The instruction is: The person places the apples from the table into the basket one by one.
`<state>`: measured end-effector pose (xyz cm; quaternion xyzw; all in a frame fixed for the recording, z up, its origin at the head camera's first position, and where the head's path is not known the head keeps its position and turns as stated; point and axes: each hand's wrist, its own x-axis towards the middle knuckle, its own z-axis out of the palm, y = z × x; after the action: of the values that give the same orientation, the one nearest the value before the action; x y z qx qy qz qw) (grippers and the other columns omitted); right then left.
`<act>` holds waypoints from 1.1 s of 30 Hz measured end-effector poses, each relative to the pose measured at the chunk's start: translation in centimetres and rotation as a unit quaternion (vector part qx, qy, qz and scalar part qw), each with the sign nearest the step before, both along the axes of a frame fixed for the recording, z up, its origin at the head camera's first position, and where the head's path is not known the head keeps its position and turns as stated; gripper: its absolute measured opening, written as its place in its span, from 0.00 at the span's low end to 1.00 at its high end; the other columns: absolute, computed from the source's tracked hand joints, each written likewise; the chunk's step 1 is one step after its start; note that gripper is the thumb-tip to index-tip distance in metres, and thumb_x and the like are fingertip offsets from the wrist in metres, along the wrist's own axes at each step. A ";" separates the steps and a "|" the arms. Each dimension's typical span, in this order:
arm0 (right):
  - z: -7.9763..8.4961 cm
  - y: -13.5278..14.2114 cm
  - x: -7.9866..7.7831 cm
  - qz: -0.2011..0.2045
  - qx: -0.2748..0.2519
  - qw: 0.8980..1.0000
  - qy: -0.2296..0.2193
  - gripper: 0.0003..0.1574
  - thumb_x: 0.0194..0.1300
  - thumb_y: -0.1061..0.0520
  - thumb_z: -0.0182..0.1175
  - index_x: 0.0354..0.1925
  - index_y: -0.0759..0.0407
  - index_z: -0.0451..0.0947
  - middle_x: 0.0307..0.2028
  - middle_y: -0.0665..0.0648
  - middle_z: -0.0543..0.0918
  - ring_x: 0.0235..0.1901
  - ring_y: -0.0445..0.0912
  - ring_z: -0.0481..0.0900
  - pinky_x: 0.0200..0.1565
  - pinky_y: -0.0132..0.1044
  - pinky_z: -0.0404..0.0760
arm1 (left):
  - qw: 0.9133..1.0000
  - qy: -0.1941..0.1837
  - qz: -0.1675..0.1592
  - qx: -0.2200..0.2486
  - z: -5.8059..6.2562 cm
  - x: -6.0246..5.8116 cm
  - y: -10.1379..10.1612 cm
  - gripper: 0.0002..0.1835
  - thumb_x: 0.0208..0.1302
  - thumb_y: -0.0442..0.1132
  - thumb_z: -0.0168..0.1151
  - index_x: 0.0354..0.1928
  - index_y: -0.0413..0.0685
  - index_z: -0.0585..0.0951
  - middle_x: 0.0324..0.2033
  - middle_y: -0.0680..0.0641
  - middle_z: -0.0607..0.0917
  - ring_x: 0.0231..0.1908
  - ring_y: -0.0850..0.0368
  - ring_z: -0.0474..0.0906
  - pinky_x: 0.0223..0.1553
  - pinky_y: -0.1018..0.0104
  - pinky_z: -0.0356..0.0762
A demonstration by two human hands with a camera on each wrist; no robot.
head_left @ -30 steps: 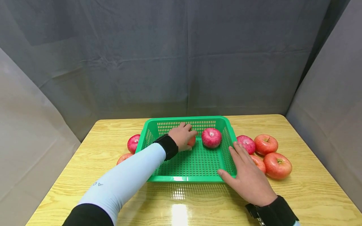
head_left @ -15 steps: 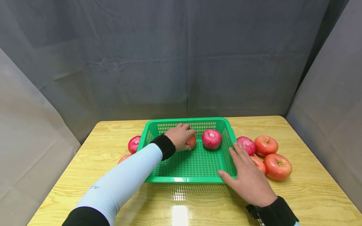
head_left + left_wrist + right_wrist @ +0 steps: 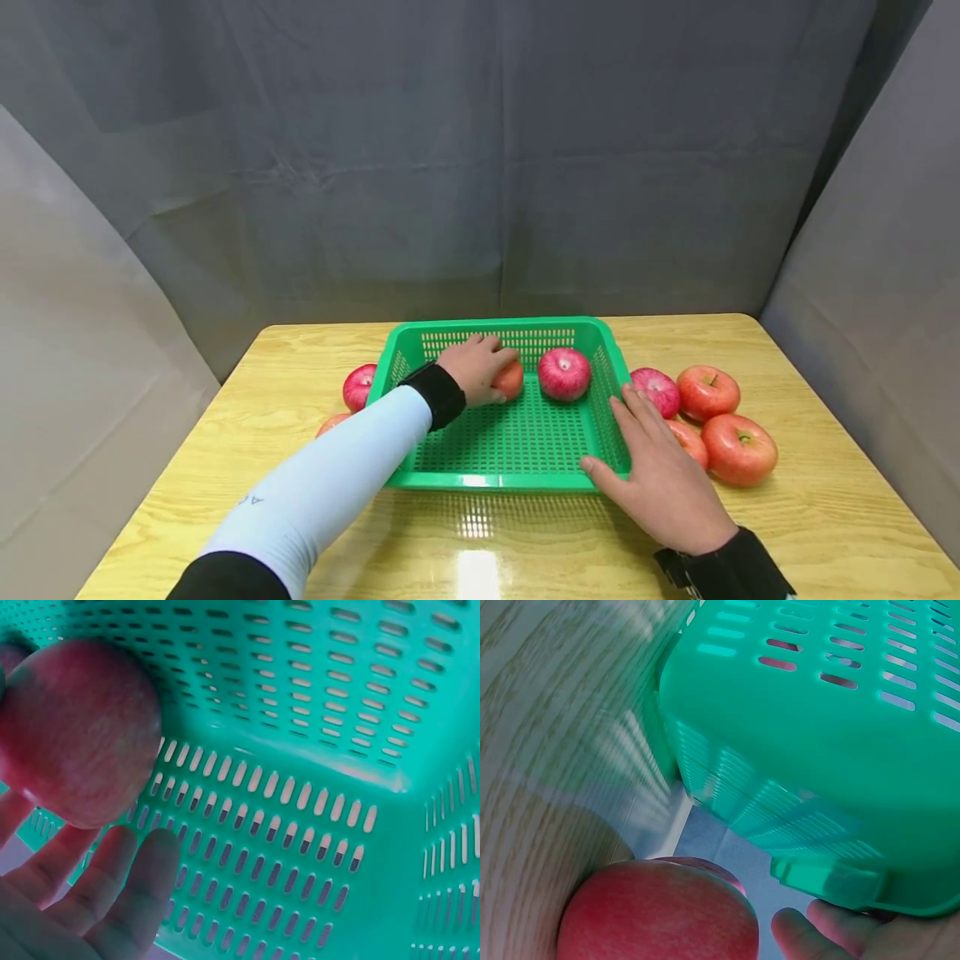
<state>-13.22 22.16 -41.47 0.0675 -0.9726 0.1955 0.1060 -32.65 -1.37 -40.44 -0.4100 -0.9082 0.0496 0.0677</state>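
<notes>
A green perforated plastic basket [image 3: 480,481] sits on the table. Inside, my left hand [image 3: 476,371] is at an orange-red apple [image 3: 512,381] near the back wall. The left wrist view shows the fingers [image 3: 154,881] loosely extended beside and below this apple, some fingertips apart from it; the thumb is mostly cut off. To its right in the basket sits a darker pink-red apple [image 3: 564,374]. My right hand [image 3: 667,475] rests along the basket's right rim near the front corner, fingers straight and thumb spread. In the right wrist view its fingertips [image 3: 795,930] are beside the rim.
Several apples lie right of the basket, among them a large red one [image 3: 741,450] and another [image 3: 707,392] behind it. Left of the basket are a pink-red apple [image 3: 359,387] and a partly hidden one [image 3: 332,424]. Grey cloth [image 3: 375,167] hangs behind the wooden table [image 3: 847,500].
My left hand has drawn back slightly to the left, uncovering more of the orange-red apple, which stays in place. The right hand keeps its position. The head view has shifted slightly.
</notes>
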 end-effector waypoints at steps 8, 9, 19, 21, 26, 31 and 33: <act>-0.2 -0.1 -0.2 0.001 0.000 1.000 -0.003 0.61 0.58 0.20 0.45 0.71 0.60 0.53 0.72 0.61 0.48 0.68 0.53 0.44 0.54 0.66 0.67 | 1.000 -0.005 0.023 0.012 0.8 -0.1 -1.2 0.32 0.55 0.59 0.66 0.62 0.60 0.72 0.46 0.51 0.75 0.40 0.54 0.69 0.33 0.58 0.78; -0.2 -0.1 -0.2 0.002 0.000 1.000 -0.003 0.60 0.58 0.20 0.45 0.71 0.61 0.53 0.72 0.60 0.48 0.68 0.53 0.44 0.54 0.66 0.67 | 0.999 -0.005 0.031 0.009 1.1 0.0 -1.5 0.33 0.56 0.58 0.65 0.63 0.60 0.71 0.48 0.51 0.75 0.42 0.53 0.69 0.34 0.57 0.78; -0.3 0.2 -0.6 0.006 -0.003 1.000 0.008 0.59 0.59 0.21 0.46 0.71 0.61 0.53 0.72 0.60 0.48 0.68 0.52 0.43 0.55 0.65 0.66 | 0.996 -0.017 0.087 0.008 4.1 0.0 -4.4 0.32 0.62 0.59 0.59 0.66 0.62 0.67 0.53 0.50 0.73 0.50 0.52 0.67 0.41 0.58 0.78; -0.3 0.3 -0.6 0.007 -0.003 1.000 0.009 0.59 0.59 0.21 0.46 0.71 0.62 0.53 0.72 0.61 0.49 0.68 0.53 0.44 0.55 0.65 0.66 | 0.996 -0.025 0.085 0.016 4.6 0.1 -4.8 0.32 0.62 0.59 0.59 0.66 0.60 0.67 0.54 0.49 0.73 0.51 0.51 0.67 0.43 0.57 0.78; -0.2 0.4 -0.7 0.008 -0.005 1.000 0.010 0.59 0.59 0.22 0.46 0.71 0.62 0.53 0.72 0.61 0.49 0.68 0.53 0.44 0.55 0.66 0.66 | 0.996 -0.036 0.082 0.027 5.8 0.4 -5.9 0.32 0.62 0.59 0.59 0.66 0.60 0.67 0.54 0.48 0.74 0.52 0.50 0.67 0.48 0.54 0.76; -0.2 0.5 -0.8 0.006 -0.007 1.000 0.004 0.60 0.59 0.21 0.46 0.71 0.62 0.53 0.72 0.60 0.48 0.68 0.53 0.44 0.55 0.66 0.65 | 0.994 -0.036 0.097 0.031 6.5 0.5 -7.5 0.32 0.62 0.59 0.60 0.65 0.57 0.68 0.54 0.47 0.74 0.52 0.49 0.67 0.50 0.52 0.74; -0.3 0.4 -0.8 0.007 -0.008 1.000 0.004 0.59 0.59 0.22 0.47 0.71 0.62 0.53 0.72 0.61 0.48 0.68 0.53 0.44 0.56 0.66 0.65 | 0.993 -0.039 0.108 0.034 6.6 0.5 -8.4 0.32 0.62 0.58 0.60 0.65 0.56 0.69 0.55 0.46 0.74 0.53 0.48 0.67 0.51 0.51 0.74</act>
<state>-14.02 22.61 -41.72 0.0745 -0.9702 0.2035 0.1085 -32.13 -9.73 -33.80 -0.3090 -0.9501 0.0095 0.0409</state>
